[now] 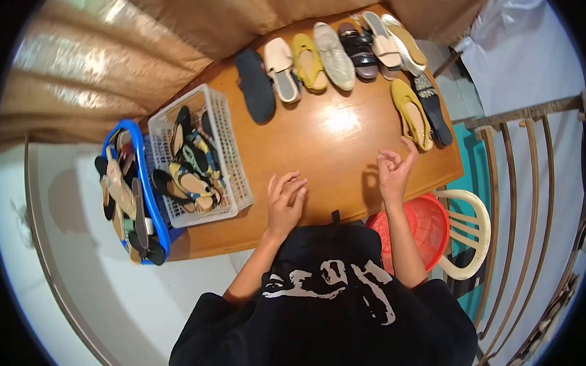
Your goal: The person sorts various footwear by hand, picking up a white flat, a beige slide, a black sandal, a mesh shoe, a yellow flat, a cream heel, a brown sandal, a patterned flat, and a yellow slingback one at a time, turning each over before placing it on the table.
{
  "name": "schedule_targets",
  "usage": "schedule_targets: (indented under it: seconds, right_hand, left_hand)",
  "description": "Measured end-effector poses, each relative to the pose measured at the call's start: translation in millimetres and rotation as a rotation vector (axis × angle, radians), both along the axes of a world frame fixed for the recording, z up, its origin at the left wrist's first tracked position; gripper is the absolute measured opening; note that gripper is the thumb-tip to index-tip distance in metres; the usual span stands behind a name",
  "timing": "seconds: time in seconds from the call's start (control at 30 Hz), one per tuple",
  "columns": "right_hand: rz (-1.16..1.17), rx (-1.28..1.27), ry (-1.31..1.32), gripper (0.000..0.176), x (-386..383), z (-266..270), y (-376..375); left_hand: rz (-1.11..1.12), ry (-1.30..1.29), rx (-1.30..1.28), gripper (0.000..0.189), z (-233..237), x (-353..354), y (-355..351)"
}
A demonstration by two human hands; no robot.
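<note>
My left hand hovers over the near part of the wooden table, its fingers loosely curled and apart, holding nothing. To its left stands a white plastic basket with several patterned and black shoes inside. My right hand is raised near the table's right side, fingers apart and empty. Just beyond it lies a yellow slingback shoe, beside a black sandal with a decorated strap.
Along the far edge lie a black sole, a yellow shoe, a silvery shoe and several others. A blue-rimmed basket of footwear is at the left. A red basket sits on a cream chair at the right.
</note>
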State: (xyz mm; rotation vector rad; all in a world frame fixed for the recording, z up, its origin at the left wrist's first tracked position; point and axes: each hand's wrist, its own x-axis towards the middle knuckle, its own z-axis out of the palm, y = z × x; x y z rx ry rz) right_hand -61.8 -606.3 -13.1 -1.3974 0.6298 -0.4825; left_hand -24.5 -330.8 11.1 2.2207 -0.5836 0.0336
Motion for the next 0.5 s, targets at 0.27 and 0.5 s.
schedule_targets:
  seconds: [0.27, 0.5]
  right_hand:
    - [0.671, -0.257, 0.063, 0.012, 24.0, 31.1, 138.3]
    - [1.03, -0.373, 0.033, 0.019, 18.4, 37.9, 268.0]
  left_hand:
    - [0.337, -0.142, -0.171, 0.012, 11.4, 2.2, 107.8]
    - [0.407, -0.014, -0.251, 0.011, 4.9, -9.2, 212.1]
